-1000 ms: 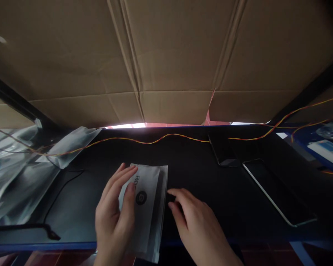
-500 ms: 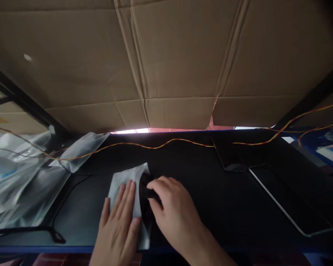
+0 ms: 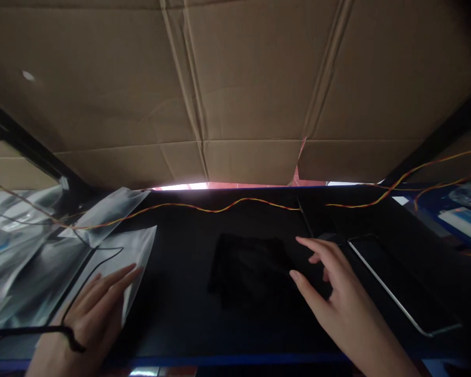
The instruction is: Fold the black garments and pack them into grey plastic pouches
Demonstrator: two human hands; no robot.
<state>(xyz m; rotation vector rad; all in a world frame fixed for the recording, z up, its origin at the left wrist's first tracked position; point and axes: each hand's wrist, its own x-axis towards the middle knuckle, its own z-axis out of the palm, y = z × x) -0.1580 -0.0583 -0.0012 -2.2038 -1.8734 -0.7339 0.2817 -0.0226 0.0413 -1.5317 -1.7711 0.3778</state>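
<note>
On the left, my left hand (image 3: 98, 309) has its fingers over a whitish translucent plastic bag (image 3: 141, 243), its thumb out of sight, and appears to grip the bag. A black cord with a thick loop (image 3: 35, 331) passes across the back of that hand. A dark folded piece, apparently black cloth (image 3: 251, 272), lies flat in the middle of the black shelf surface (image 3: 180, 314). Just right of the cloth, my right hand (image 3: 337, 293) is raised with thumb and fingers apart, holding nothing.
More clear plastic bags (image 3: 31, 267) pile up at the left. A dark phone (image 3: 404, 285) and a flat black object (image 3: 317, 220) lie on the right. A red-yellow twisted wire (image 3: 215, 211) runs across the back, before a cardboard wall (image 3: 251, 73).
The black cloth has come out of the bag and now lies on the shelf. My left hand has moved left with the bag; my right hand has let go and moved right.
</note>
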